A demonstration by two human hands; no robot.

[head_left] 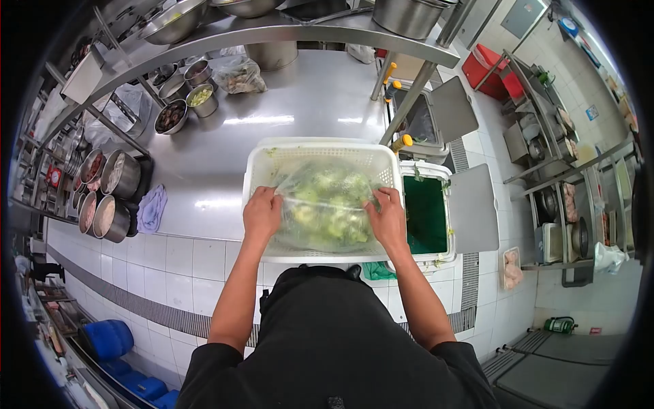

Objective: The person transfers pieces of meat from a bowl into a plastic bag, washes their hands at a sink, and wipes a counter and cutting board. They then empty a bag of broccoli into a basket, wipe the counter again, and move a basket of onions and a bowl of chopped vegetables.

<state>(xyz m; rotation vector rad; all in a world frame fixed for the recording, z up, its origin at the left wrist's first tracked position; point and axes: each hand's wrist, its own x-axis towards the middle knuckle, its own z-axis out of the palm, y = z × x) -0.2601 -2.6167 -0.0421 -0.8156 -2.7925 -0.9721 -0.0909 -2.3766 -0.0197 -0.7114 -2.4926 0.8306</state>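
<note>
A clear plastic bag (pixel 328 204) holding pale green leafy vegetable pieces, blurred by the film, lies inside a white perforated plastic basket (pixel 323 258). My left hand (pixel 261 214) pinches the bag's left edge, with its wrist above the basket's near-left side. At the bag's right edge, my right hand (pixel 387 217) is closed on the film between thumb and fingers. The plastic is stretched across between the two hands. Small green scraps cling to the basket's far-left inner wall. The fingertips under the film are partly hidden.
The basket overhangs the front of a steel table (pixel 218 153). To its right stands an open bin with a green liner (pixel 424 211). Steel pots (pixel 202 101) and a plastic bag (pixel 240 73) sit back left. A purple cloth (pixel 152 208) lies at the left edge. A steel shelf (pixel 272 33) runs overhead.
</note>
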